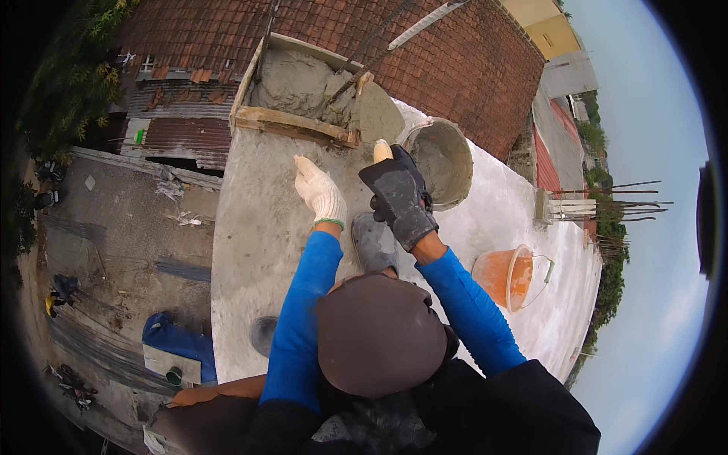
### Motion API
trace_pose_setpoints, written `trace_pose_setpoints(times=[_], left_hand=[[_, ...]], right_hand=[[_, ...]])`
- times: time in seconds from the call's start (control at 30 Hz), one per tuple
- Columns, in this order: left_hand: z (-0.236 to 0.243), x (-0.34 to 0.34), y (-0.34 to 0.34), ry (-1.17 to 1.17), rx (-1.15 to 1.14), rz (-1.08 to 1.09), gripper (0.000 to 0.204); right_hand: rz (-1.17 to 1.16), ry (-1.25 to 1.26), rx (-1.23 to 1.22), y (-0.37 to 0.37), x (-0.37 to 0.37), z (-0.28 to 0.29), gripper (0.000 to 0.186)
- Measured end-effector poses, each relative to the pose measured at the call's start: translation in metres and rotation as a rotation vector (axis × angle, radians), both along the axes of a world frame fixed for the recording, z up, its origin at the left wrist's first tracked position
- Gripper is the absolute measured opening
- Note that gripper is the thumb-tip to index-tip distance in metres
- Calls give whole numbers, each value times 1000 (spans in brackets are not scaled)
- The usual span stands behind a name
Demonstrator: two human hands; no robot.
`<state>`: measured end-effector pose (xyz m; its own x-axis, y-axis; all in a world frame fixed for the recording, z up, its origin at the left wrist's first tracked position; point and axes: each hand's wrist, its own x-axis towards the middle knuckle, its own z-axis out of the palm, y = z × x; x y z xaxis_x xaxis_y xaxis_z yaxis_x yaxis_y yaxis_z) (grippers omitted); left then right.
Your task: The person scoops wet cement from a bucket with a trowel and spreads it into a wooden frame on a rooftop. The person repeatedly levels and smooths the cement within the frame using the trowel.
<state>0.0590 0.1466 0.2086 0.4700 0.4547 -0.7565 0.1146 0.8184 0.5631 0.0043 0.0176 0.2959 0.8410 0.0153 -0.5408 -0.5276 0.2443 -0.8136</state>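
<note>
My left hand (319, 191) wears a white knit glove with a green-trimmed cuff. Its fingers are drawn together above the grey concrete surface, with nothing visible in them. In a dark, cement-smeared glove, my right hand (400, 196) is closed around a pale, rounded handle (382, 151); whatever the handle belongs to is hidden. Right beside that hand stands a cement-caked bucket (453, 193) with grey mortar inside. Beyond both hands, a wooden-sided mixing trough (296, 123) holds wet grey mortar (299, 87).
An orange bucket (494, 277) with a wire handle lies tilted at right. My grey boot (374, 243) stands between my arms, and a dark round container (263, 335) is by my left elbow. Left, the slab (243, 250) drops to a yard. Rebar (622, 203) juts out at far right.
</note>
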Motion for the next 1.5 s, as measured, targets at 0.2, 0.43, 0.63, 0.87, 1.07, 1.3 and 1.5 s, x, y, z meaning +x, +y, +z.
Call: trace_pose_setpoints(times=[0.2,0.43,0.63,0.87,1.07,1.3,1.5], left_hand=[[-5,-1,8,-20,110,-185,72],[-21,5,9,-55,241,-135,63],[-24,-1,9,-103,371,-223,60],[-18,-4,-34,-235,435,-462,52],[10,0,-76,-427,620,-722,45],[28,15,-100,-265,816,-892,57],[19,22,-114,-393,778,-794,53]], right_hand=[[261,-80,-363,-106,-25,27,29],[490,-73,-521,-81,28,0,37],[599,-189,-759,-89,39,40,45],[594,-86,-1409,-165,-27,180,55],[538,-159,-1394,-217,-16,163,66],[819,-773,-1597,-232,51,102,51],[1137,-1149,-1708,-196,52,115,44]])
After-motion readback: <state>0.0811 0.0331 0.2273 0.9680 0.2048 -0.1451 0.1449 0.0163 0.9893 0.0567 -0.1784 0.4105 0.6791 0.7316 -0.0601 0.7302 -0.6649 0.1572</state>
